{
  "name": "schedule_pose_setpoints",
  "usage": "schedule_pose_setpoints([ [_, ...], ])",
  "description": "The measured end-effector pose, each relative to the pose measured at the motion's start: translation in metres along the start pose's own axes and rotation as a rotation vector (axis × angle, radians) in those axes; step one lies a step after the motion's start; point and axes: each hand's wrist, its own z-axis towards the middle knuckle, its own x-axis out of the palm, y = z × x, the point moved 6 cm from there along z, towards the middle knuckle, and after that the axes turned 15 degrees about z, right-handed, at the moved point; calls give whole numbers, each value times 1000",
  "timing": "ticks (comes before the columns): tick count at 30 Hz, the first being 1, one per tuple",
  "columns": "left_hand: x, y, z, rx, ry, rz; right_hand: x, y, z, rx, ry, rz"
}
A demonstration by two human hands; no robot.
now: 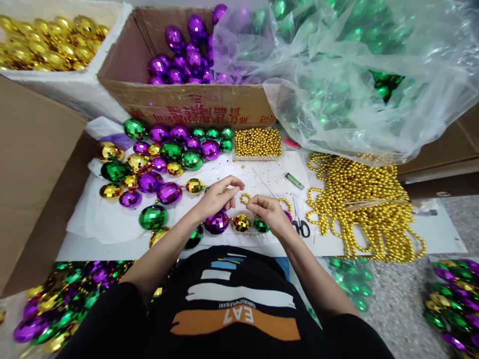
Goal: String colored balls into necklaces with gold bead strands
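Note:
My left hand (223, 194) is above the paper-covered table, its fingers bent and the thumb and index tips close together; whatever is between them is too small to make out. Just right of it, my right hand (266, 208) pinches the end of a gold bead string (245, 198), which curves out beyond its fingertips. More of the gold beads show behind that hand. Below both hands runs a strand of large faceted beads, with a purple bead (216, 223), a gold bead (241, 223) and a green bead (261, 225). Black-handled scissors (301, 228) lie beside my right forearm.
Large strung beads (149, 182) cover the table's left side. A clear tray of small gold beads (258, 143) stands behind my hands. Gold bead strings (359, 204) are heaped at right, near a green lighter (295, 181). A cardboard box (179, 102) and plastic bag (359, 99) stand behind.

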Motion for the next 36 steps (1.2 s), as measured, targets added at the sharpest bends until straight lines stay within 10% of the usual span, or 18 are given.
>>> schedule_pose_setpoints([
  [5, 3, -8, -3, 201, 7, 108, 1, -17, 2, 298, 39, 568],
  [13, 15, -18, -12, 428, -121, 366, 9, -17, 5, 320, 50, 802],
  [18, 10, -22, -13, 396, -186, 418, 6, -18, 3, 228, -21, 577],
  [27, 1, -17, 0, -9, 137, 178, 4, 59, -6, -497, -120, -653],
  [36, -1, -11, 8, -130, 280, -405, 23, 33, -20, -412, -172, -421],
])
